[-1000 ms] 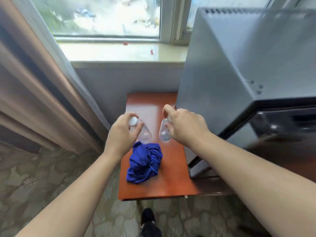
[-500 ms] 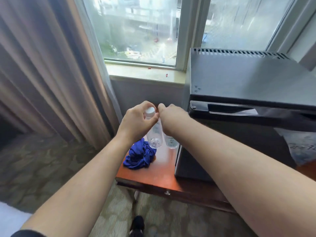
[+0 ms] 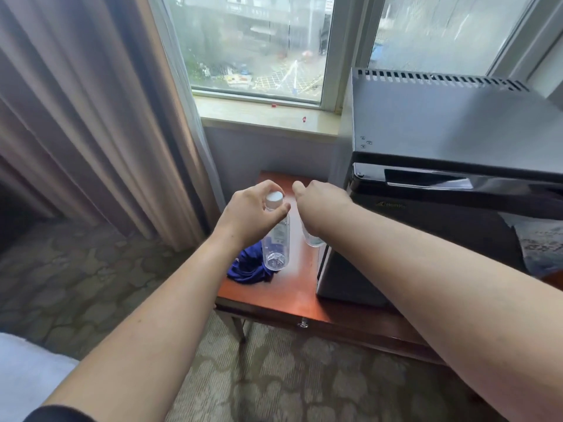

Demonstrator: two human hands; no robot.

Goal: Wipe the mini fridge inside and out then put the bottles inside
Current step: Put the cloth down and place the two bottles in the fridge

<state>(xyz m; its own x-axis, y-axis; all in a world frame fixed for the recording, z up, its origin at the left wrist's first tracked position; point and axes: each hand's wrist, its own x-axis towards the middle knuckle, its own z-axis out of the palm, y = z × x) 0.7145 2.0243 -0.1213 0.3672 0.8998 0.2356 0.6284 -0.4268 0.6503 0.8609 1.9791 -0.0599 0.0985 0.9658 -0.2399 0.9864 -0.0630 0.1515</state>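
clear plastic bottle with a white cap, and my left hand pinches it at the neck, just over the blue cloth on the red-brown desk. my right hand is wrapped round the second bottle, mostly hidden, close beside the mini fridge, whose door is closed.

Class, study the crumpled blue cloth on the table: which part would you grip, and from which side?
Probably pinch a raised fold at the top of the blue cloth, coming from above and the left: it lies bunched in a heap, and the left hand with its bottle crowds its right side.
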